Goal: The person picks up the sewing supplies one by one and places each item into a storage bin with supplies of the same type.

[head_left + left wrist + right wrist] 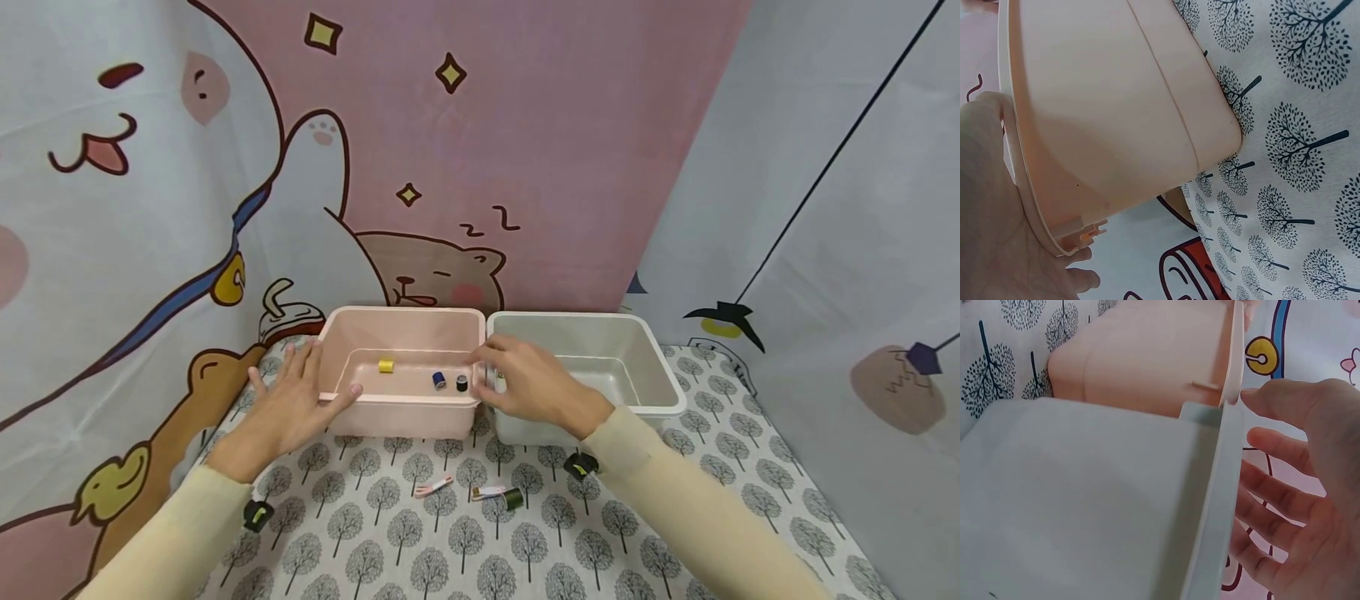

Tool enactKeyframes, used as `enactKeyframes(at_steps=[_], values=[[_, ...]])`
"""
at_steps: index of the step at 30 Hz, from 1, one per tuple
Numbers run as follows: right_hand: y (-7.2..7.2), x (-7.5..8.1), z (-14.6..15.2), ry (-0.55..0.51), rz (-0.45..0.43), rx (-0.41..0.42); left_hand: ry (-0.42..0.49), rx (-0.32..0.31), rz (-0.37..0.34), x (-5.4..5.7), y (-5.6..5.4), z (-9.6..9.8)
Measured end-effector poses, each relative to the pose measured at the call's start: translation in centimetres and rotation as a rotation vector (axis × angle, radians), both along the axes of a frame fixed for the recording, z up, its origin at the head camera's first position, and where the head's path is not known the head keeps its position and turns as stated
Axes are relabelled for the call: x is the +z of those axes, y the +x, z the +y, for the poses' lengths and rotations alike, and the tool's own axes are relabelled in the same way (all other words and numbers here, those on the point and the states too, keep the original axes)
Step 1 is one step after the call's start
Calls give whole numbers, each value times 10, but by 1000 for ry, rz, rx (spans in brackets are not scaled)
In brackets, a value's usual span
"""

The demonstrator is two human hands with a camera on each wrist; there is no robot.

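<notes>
Pink plastic tub (405,421) and pale grey tub (525,429) stand side by side

At the far left, the left hand (288,404) lies along the pink tub's left rim, its grip wide, thumb well apart from the fingers and pointing over the front edge. Three small spools lie inside that tub: the yellow spool (386,366) nearer the middle, then the blue spool (438,381), and just beside it the black spool (462,383) towards the right end. In front, on the tree-print tabletop (405,575), are a pink-and-white stick (432,487), a white stick (487,492) and, at its right end, a dark green spool (513,499). Over the grey tub's left rim hangs the right hand (536,379), its grip fairly wide with nothing between thumb and fingers; whether the thumb touches the pink rim is hard to tell.
</notes>
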State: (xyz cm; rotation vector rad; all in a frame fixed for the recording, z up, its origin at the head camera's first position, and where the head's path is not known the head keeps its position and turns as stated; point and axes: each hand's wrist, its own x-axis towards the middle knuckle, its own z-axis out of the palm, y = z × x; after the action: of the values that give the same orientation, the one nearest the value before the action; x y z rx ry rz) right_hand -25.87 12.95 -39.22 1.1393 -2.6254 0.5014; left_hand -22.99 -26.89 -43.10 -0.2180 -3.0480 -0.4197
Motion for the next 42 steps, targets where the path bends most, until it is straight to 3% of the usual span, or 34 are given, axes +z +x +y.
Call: enactKeyframes(at_steps=[8,16,33,42], values=[[16,-2,4,-23,49,37,-3,1,7,0,0,0],[29,-14,10,-37,147,60,-7,-1,18,-2,-1,1],[56,-32,25,-58,153,62,-4,3,15,-1,1,1],[68,-42,31,-76,244,83,-5,1,19,-1,1,2]])
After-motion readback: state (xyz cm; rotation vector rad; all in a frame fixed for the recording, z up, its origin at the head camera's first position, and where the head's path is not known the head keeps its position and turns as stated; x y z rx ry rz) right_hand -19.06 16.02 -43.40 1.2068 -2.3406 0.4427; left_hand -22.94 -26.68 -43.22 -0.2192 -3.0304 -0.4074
